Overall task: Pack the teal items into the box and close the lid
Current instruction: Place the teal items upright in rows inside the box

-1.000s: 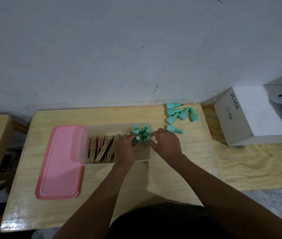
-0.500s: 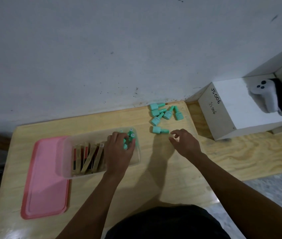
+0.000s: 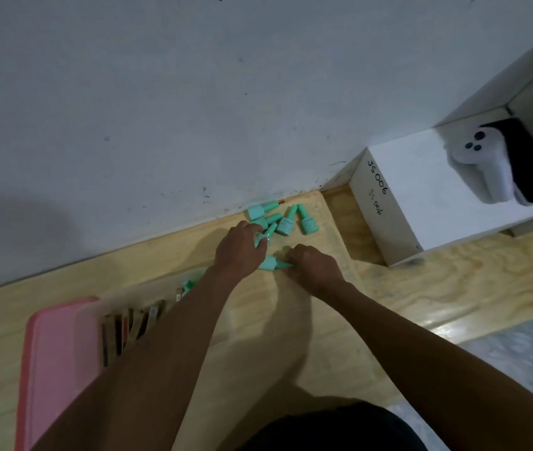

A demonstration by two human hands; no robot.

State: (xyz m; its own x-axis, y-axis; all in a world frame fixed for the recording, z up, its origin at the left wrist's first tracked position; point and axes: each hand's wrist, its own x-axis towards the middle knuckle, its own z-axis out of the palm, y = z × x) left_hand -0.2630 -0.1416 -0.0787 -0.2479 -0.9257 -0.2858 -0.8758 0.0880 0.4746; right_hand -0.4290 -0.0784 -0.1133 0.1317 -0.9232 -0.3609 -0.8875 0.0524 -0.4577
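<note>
Several teal bottles (image 3: 286, 221) lie in a loose heap at the table's far edge by the wall. My left hand (image 3: 239, 252) reaches over the clear plastic box (image 3: 92, 323) and curls its fingers around one teal bottle (image 3: 266, 234) at the heap's near side. Just beside it, my right hand (image 3: 314, 265) pinches the cap of another teal bottle (image 3: 271, 263) lying on the table. Inside the box a few teal bottles (image 3: 188, 283) show at its right end; my left forearm hides much of the box. The pink lid (image 3: 53, 353) lies flat to the box's left.
Thin gold and red packets (image 3: 128, 323) stand in the box's left half. A white box marked JS006 (image 3: 388, 216) stands to the right with a white controller (image 3: 483, 164) on top. The grey wall runs along the far table edge.
My left hand left the box and moved right to the loose bottles. My right hand closed in on the nearest lying bottle. The view shifted right and closer.
</note>
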